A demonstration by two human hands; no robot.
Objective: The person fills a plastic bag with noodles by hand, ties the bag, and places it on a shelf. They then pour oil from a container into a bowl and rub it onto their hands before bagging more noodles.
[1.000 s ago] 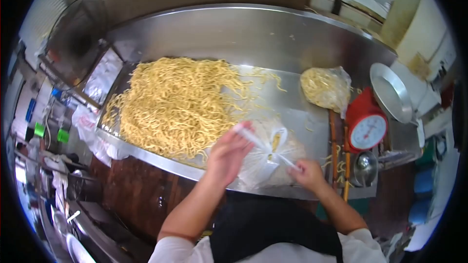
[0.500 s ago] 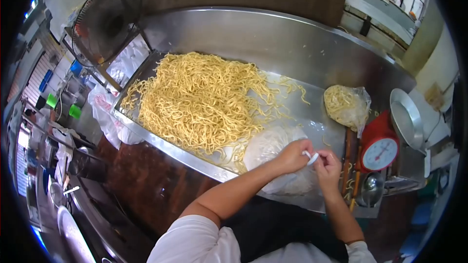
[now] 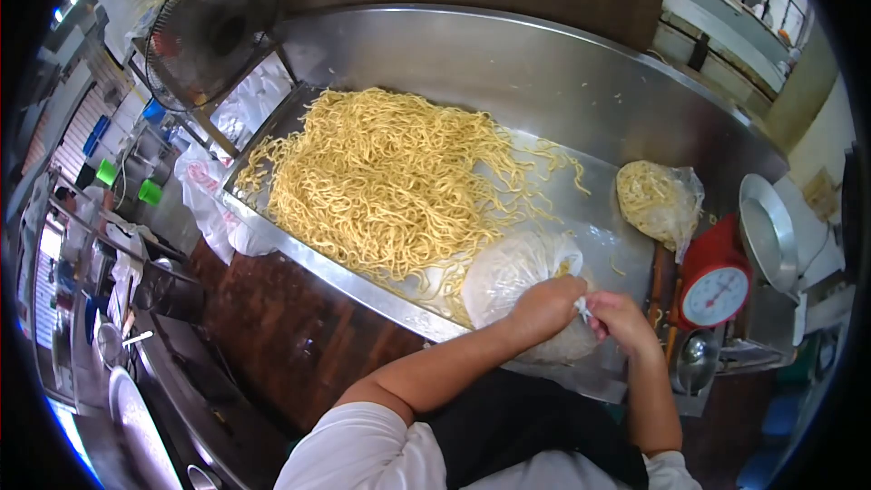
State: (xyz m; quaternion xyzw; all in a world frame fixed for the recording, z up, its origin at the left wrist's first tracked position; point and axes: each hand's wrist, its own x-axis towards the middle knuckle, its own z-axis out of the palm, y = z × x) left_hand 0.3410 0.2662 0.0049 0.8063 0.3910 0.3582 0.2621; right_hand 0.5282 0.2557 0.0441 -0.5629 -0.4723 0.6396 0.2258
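Observation:
A large, filled clear plastic bag sits on the metal tray in front of me. My left hand is closed over its top, by the gathered plastic. Close beside it, my right hand pinches a twisted white end that shows between the two hands. Exactly how the fingers grip is partly hidden. A wide heap of yellow noodles lies to the left of the bag. Farther right rests a smaller plastic bag of noodles.
The steel tray has a raised back wall. At right stand a red dial scale with a metal pan and a metal scoop. A fan stands at the back left, near white plastic bags.
Both hands have moved slightly lower, and the white twisted end between them is now more covered by the fingers. The whole view has shifted a little.

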